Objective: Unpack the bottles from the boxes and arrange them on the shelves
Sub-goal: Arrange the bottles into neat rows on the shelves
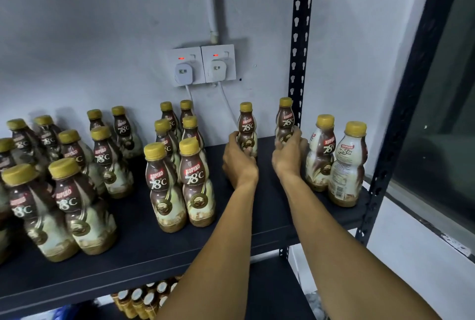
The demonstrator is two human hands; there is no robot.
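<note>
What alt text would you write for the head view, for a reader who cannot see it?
The left hand grips one gold-capped bottle and the right hand a second bottle, both upright at the back of a dark shelf. Matching bottles stand either side; wall sockets behind.

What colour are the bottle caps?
Golden yellow, like this cap; the head view shows it best.
</note>
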